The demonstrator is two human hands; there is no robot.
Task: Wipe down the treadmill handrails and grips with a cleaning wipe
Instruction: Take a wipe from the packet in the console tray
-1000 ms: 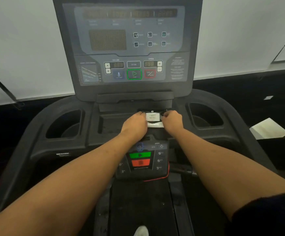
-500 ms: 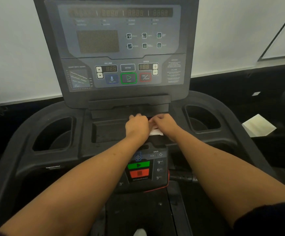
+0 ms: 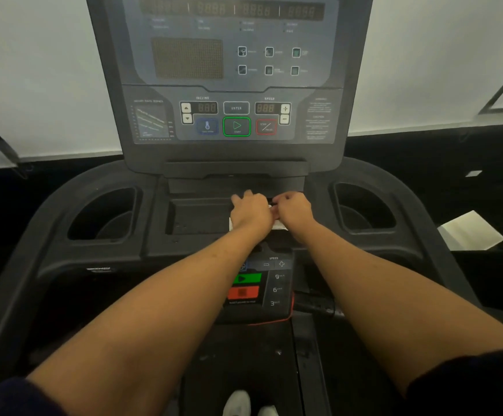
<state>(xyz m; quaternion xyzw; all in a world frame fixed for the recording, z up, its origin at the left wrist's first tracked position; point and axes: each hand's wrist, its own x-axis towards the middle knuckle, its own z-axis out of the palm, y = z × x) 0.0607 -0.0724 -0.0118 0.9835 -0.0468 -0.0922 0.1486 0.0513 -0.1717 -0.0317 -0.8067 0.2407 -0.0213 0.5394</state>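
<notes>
Guessing the wipe (image 3: 280,226) is light, limp and tearable, so pinch a corner: right grip (image 3: 293,210) curls pinching it, left grip (image 3: 250,211) presses it down, fingers fairly straight.

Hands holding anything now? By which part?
A white packet: right hand grips its right end; left hand lies over its left side, grip hidden.

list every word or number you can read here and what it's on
"INCLINE": upper console, above left readout
"SPEED": same console, above right readout
"888": both readouts
"ENTER": middle button
"SPEED": lower keypad, top
"9", "6", "3": keypad's right column
Too blurred: warning text, heart-rate chart, top-row labels
</notes>
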